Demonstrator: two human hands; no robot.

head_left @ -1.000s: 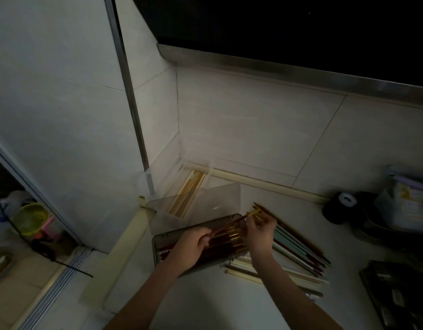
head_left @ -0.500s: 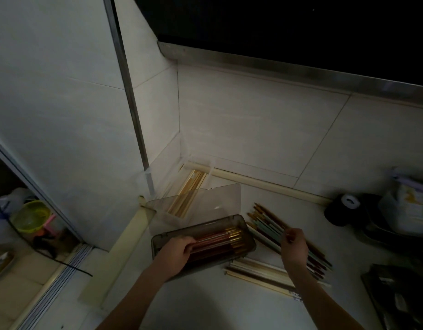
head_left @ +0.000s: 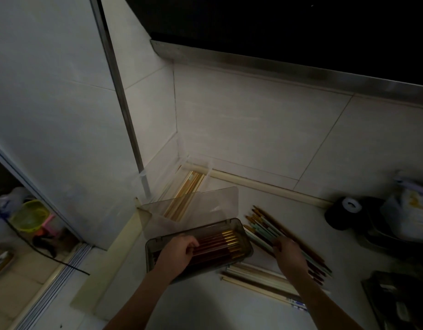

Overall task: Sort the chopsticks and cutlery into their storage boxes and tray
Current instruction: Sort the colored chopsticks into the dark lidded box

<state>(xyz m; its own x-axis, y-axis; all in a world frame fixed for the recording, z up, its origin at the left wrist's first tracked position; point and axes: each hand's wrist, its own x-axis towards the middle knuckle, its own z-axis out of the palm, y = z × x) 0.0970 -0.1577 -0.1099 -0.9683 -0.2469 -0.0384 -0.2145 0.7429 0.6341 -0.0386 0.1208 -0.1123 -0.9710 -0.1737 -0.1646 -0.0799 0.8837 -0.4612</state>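
A smoky transparent storage box (head_left: 247,244) lies on the counter with its lid (head_left: 215,206) tipped up behind it. Dark red chopsticks with gold tips (head_left: 220,246) lie inside it. My left hand (head_left: 179,251) rests in the box, its fingers curled on the red chopsticks. To the right lies a loose pile of brown and mint-green chopsticks (head_left: 270,225). My right hand (head_left: 289,256) lies on that pile with its fingers curled around some of them. Pale cream chopsticks (head_left: 253,277) lie below the box. A clear box with bamboo chopsticks (head_left: 189,189) sits in the corner.
Tiled walls close the counter at the back and left. A black roll of tape (head_left: 346,210), a white bag (head_left: 410,210) and a dark tray (head_left: 401,298) stand at the right. The counter's left edge drops to a floor with a green basket (head_left: 30,214).
My right hand left the box, moved right to the loose pile and now sits lower on it, closing on chopsticks. My left hand has stayed in the box.
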